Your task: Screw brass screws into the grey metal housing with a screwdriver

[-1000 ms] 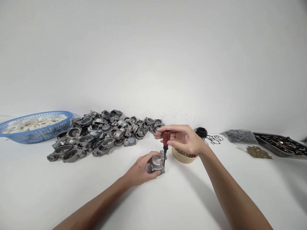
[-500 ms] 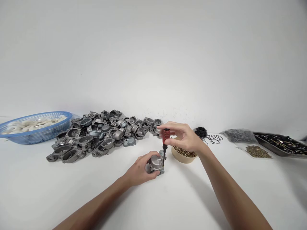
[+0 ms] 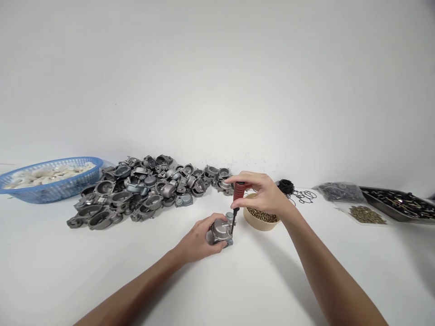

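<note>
1. The left hand (image 3: 200, 240) is half-curling round a domed metal housing (image 3: 221, 230) on the table (image 3: 217, 290); the right hand (image 3: 265, 194) is pinching a screwdriver (image 3: 239, 192).
2. Sideways pressure or a loosening left grip could be sending the tip sliding off.
3. The screwdriver is standing near-upright, tip pointing down onto the housing's right edge, handle leaning slightly right.

Both hands (image 3: 200, 237) are bare, and so are the slender, tapering forearms (image 3: 146, 280).

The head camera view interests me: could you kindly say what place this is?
Probably a small-parts assembly bench, judging by the heap of metal housings, the tub of brass-coloured pieces and the red-handled screwdriver in the right hand.
</note>
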The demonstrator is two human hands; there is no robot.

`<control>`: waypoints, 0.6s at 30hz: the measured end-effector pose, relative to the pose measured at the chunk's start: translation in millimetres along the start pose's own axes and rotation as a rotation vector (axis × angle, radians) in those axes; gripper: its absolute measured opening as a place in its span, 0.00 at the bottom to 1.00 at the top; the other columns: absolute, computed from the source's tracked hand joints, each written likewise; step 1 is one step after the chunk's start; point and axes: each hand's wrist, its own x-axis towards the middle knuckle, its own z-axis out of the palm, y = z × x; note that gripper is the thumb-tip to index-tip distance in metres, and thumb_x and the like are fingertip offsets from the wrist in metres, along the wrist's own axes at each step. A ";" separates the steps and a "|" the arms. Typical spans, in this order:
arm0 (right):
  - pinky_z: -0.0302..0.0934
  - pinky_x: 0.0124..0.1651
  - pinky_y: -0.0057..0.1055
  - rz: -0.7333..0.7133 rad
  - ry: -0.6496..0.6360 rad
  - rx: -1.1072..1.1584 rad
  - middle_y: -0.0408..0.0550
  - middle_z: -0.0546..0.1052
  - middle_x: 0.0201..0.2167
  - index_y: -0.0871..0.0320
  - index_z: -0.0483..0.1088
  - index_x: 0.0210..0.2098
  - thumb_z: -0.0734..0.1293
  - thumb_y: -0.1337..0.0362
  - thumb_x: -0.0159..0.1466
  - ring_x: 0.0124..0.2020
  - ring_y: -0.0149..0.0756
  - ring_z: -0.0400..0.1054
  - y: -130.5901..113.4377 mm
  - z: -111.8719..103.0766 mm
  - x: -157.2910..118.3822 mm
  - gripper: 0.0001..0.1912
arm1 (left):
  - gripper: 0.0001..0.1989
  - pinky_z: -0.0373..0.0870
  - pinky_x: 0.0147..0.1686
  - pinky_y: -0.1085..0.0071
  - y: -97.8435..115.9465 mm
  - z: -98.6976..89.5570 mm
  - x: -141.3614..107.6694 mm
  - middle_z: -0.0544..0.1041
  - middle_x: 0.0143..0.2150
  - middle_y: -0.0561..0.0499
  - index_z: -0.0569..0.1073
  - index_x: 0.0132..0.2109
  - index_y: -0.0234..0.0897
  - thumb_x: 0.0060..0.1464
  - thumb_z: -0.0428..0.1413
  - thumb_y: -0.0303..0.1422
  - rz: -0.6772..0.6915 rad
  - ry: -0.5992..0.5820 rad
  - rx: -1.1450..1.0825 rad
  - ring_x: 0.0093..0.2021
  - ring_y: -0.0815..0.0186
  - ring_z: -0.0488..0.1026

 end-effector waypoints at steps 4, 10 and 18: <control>0.72 0.44 0.40 0.023 -0.081 0.185 0.52 0.75 0.48 0.50 0.66 0.60 0.66 0.62 0.65 0.47 0.40 0.72 0.6 2.1 0.1 0.23 | 0.24 0.72 0.50 0.66 -0.5 -0.5 0.1 0.76 0.46 0.53 0.66 0.53 0.43 0.48 0.59 0.29 -0.012 -0.003 0.000 0.42 0.65 0.74; 0.72 0.44 0.38 0.030 -0.014 0.068 0.48 0.76 0.43 0.49 0.72 0.54 0.72 0.62 0.60 0.42 0.37 0.73 0.7 1.4 -0.5 0.22 | 0.25 0.72 0.50 0.66 -1.8 -0.3 -0.1 0.75 0.47 0.53 0.66 0.53 0.45 0.47 0.60 0.29 -0.014 0.002 0.003 0.44 0.64 0.73; 0.72 0.42 0.36 -0.002 0.004 0.052 0.48 0.77 0.41 0.52 0.74 0.50 0.74 0.63 0.57 0.39 0.36 0.73 2.9 -2.1 -0.5 0.21 | 0.24 0.72 0.49 0.67 -0.1 -0.3 0.2 0.75 0.48 0.53 0.66 0.53 0.44 0.47 0.59 0.28 -0.021 -0.005 0.004 0.43 0.64 0.73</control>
